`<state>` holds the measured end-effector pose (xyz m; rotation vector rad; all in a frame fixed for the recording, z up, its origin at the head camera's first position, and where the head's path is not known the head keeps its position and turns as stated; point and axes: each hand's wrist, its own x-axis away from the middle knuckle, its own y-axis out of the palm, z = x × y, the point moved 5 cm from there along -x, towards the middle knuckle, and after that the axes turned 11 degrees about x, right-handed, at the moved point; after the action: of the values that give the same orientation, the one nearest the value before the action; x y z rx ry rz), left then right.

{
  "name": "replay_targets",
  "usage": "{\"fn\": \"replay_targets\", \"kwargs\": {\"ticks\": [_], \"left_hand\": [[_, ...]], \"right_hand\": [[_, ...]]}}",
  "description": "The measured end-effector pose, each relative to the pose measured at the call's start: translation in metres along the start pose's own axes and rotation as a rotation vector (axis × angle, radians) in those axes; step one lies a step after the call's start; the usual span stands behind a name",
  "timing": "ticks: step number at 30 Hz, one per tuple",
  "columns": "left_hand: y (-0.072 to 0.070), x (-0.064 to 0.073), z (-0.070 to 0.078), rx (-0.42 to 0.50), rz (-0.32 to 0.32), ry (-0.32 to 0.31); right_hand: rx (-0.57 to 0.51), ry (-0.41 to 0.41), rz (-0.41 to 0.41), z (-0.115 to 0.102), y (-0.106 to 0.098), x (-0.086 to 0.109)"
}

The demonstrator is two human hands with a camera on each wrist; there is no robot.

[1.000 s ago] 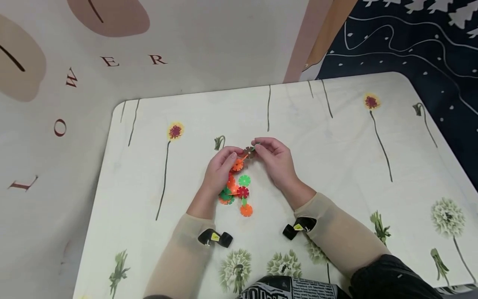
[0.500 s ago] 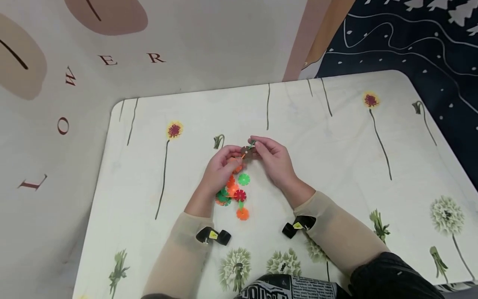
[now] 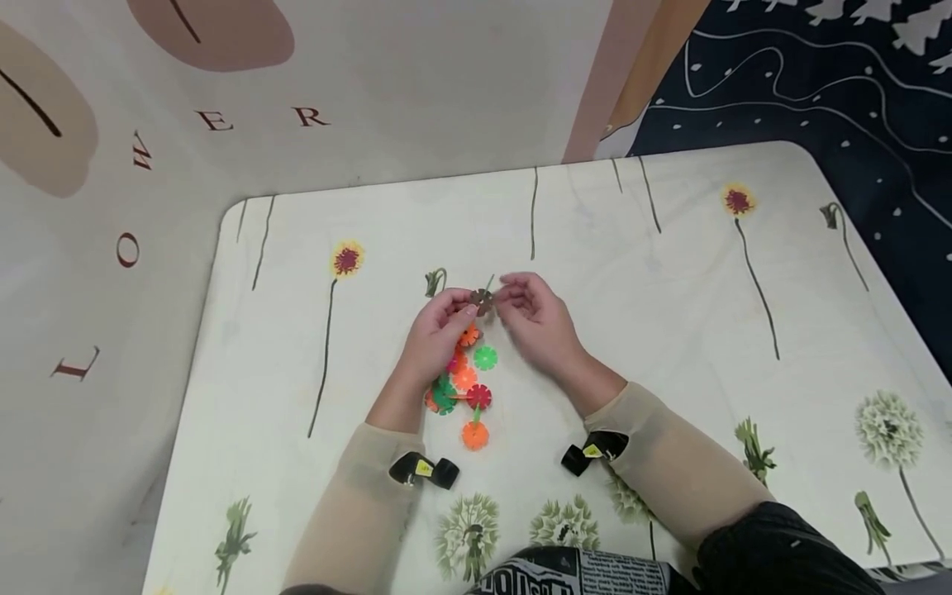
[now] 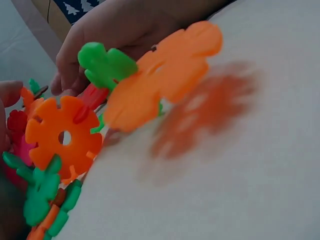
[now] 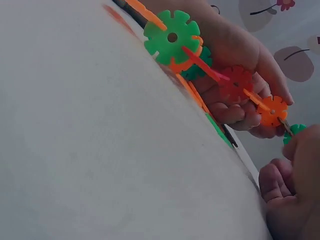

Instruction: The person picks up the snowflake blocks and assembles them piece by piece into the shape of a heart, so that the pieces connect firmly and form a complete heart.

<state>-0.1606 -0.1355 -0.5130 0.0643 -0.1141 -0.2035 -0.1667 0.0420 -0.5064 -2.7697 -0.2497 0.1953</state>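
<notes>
My left hand (image 3: 437, 330) pinches a chain of notched plastic snowflake discs near its far end. At that end sits a brown disc (image 3: 482, 302), with a green disc (image 3: 489, 283) standing edge-on in it. The fingers of my right hand (image 3: 543, 322) are loosely bent just right of these two; the right wrist view has a fingertip overlapping the green disc (image 5: 295, 131), contact unclear. Below my left hand hang or lie an orange disc (image 3: 469, 335), a light green disc (image 3: 486, 358), a red disc (image 3: 479, 397) and a lower orange disc (image 3: 475, 435). My hand hides part of the chain.
A white cloth with printed flowers covers the table (image 3: 632, 273). A pale wall (image 3: 431, 91) rises behind and to the left, and a dark patterned fabric (image 3: 818, 91) lies beyond the far right corner. Each wrist wears a small black camera.
My right fingers have loosened from the green disc, which now stands out of the brown one. The brown disc has shifted left, and the chain's lower orange disc has swung down and left.
</notes>
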Motion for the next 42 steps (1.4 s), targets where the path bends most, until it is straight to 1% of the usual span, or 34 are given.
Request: {"fn": "replay_targets", "kwargs": {"ticks": [2, 4, 6, 8, 11, 13, 16, 18, 20, 23, 26, 28, 30, 33, 42], "left_hand": [[-0.001, 0.000, -0.001, 0.021, 0.026, 0.001], [-0.003, 0.000, -0.001, 0.043, 0.055, 0.008], [-0.004, 0.000, -0.001, 0.083, 0.079, 0.011], [-0.005, 0.000, -0.001, 0.109, 0.099, 0.017], [-0.006, 0.000, -0.001, 0.133, 0.116, 0.021], [-0.006, 0.000, -0.001, 0.124, 0.118, 0.025], [-0.006, 0.000, -0.002, 0.115, 0.117, 0.030], [-0.005, 0.000, -0.002, 0.112, 0.112, 0.031], [-0.005, 0.001, -0.001, 0.102, 0.112, 0.038], [-0.004, 0.001, 0.000, 0.078, 0.108, 0.043], [-0.003, 0.001, 0.000, 0.028, 0.101, 0.033], [-0.002, 0.002, 0.000, -0.003, 0.091, 0.024], [-0.001, 0.002, 0.000, -0.035, 0.082, 0.021], [0.000, 0.002, -0.001, -0.062, 0.071, 0.030], [0.000, 0.002, 0.001, -0.103, 0.041, 0.068]], "right_hand": [[0.130, -0.078, -0.046, -0.002, 0.003, 0.001], [0.255, -0.169, -0.111, -0.004, 0.007, 0.002], [0.354, -0.249, -0.183, -0.006, 0.011, 0.004], [0.433, -0.304, -0.243, -0.007, 0.014, 0.006], [0.521, -0.339, -0.293, -0.010, 0.017, 0.008], [0.561, -0.346, -0.308, -0.012, 0.019, 0.009], [0.564, -0.324, -0.301, -0.011, 0.020, 0.009], [0.520, -0.270, -0.266, -0.009, 0.018, 0.008], [0.427, -0.194, -0.192, -0.007, 0.013, 0.006], [0.211, -0.056, -0.022, -0.001, 0.004, 0.003], [-0.059, 0.040, 0.129, 0.004, -0.004, 0.001], [-0.210, 0.074, 0.193, 0.008, -0.006, 0.000], [-0.315, 0.088, 0.226, 0.008, -0.007, 0.000], [-0.366, 0.087, 0.245, 0.008, -0.008, 0.000], [-0.329, 0.062, 0.225, 0.007, -0.008, 0.000]]}}
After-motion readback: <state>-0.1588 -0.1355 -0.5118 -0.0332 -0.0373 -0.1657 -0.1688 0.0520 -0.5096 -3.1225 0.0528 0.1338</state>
